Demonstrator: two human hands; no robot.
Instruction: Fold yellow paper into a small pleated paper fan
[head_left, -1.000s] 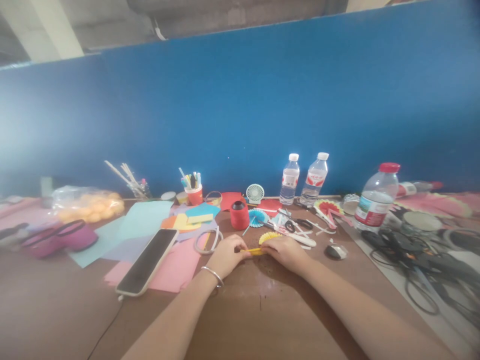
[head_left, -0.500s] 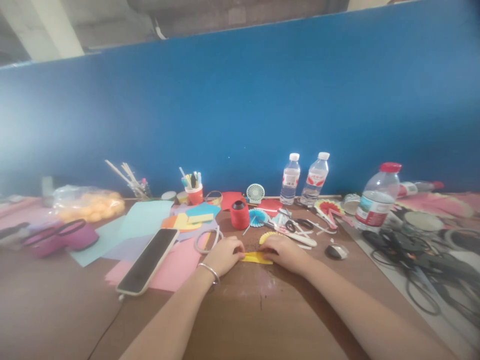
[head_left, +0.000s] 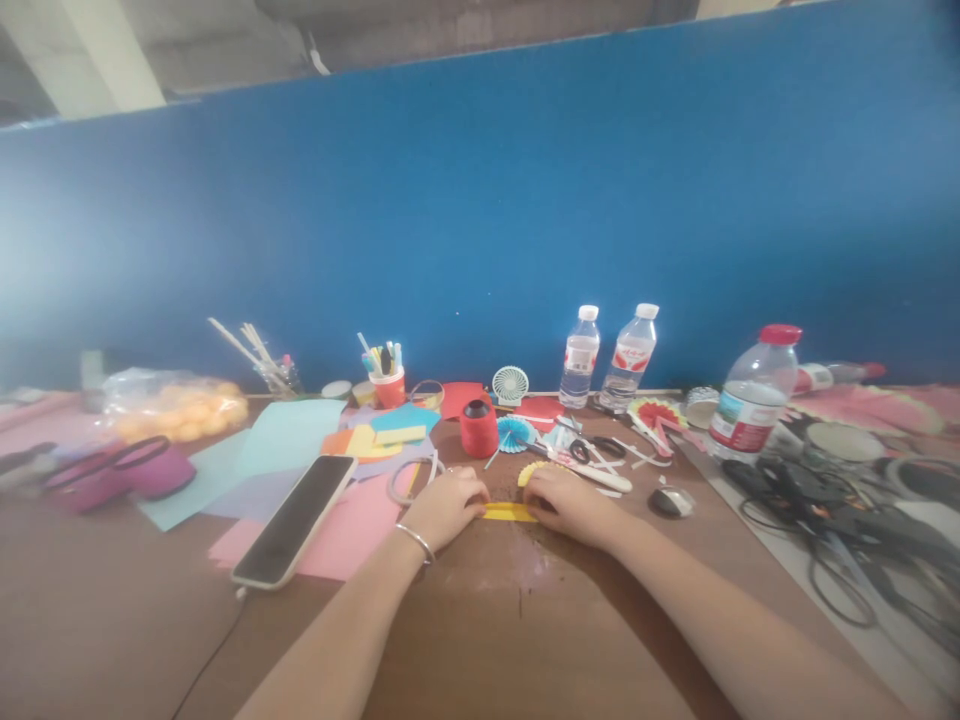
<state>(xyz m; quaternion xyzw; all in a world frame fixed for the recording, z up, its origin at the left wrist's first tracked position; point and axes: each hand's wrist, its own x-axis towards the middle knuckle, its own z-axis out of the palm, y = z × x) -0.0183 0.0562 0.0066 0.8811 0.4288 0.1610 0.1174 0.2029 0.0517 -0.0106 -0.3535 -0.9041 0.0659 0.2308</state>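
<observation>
A narrow strip of folded yellow paper [head_left: 508, 512] lies on the brown table [head_left: 480, 640] between my hands. My left hand [head_left: 448, 504], with a silver bangle at the wrist, pinches its left end with curled fingers. My right hand [head_left: 568, 500] presses down on its right end, fingers closed over it. A yellow pleated paper fan [head_left: 531, 470] peeks out just behind my right hand.
A phone [head_left: 294, 520] lies on pink paper [head_left: 352, 530] at the left, with coloured sheets behind. A red spool [head_left: 478, 428], scissors [head_left: 592, 450], a small fan [head_left: 510, 385], a pen cup [head_left: 388, 380] and three water bottles [head_left: 750, 395] stand further back. Cables and scissors [head_left: 832, 510] crowd the right.
The yellow paper was held slightly up as a thin strip, then laid flat and wider, and now is pressed into a narrower strip. Both hands stayed in place.
</observation>
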